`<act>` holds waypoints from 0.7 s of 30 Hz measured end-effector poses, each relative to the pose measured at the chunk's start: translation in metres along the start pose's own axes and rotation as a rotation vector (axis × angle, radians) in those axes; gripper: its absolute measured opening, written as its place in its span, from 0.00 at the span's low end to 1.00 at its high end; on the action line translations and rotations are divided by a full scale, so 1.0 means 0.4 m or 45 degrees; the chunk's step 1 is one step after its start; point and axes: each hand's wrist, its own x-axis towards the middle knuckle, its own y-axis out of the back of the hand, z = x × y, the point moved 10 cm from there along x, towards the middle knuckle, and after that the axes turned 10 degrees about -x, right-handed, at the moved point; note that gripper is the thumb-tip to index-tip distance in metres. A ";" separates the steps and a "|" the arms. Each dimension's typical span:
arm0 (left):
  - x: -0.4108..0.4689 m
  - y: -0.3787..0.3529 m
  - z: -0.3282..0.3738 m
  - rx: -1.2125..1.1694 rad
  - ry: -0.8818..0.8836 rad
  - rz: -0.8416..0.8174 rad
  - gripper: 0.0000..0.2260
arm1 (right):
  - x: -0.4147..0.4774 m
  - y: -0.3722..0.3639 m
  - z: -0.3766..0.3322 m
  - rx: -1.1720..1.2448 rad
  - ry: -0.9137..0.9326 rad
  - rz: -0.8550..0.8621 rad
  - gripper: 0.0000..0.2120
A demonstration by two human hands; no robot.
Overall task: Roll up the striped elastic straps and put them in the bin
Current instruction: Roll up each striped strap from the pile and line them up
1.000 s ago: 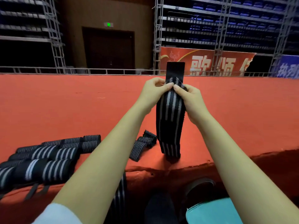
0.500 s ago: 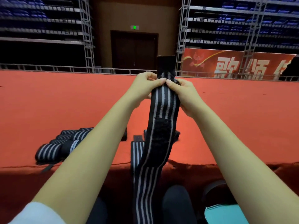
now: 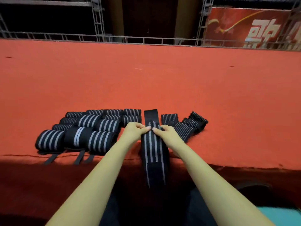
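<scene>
The striped strap (image 3: 154,154) hangs over the near edge of the red stage (image 3: 146,82) towards me. My left grip (image 3: 136,130) and right grip (image 3: 167,133) both pinch it, fingers curled. Rolled straps (image 3: 91,128) lie left, loose straps (image 3: 187,128) right, a metal railing (image 3: 146,40) beyond.

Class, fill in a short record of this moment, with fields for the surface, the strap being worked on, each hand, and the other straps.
surface: red carpeted platform
strap in work: striped strap, lying flat across the platform's near edge, with its near end hanging over
left: left hand pinches the strap near its far end
right: right hand pinches it beside the left
done: rolled straps, grouped left of the hands
waiting: loose straps, unrolled, right of the hands
</scene>
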 end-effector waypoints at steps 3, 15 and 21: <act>0.043 0.009 -0.057 0.050 0.022 0.051 0.12 | 0.034 -0.010 0.040 -0.255 0.010 -0.005 0.12; 0.151 -0.037 -0.105 0.097 0.008 0.270 0.10 | 0.151 0.074 0.115 -0.510 0.001 0.202 0.17; 0.151 -0.030 -0.116 0.227 -0.003 0.306 0.10 | 0.169 0.085 0.135 -0.307 -0.051 0.251 0.16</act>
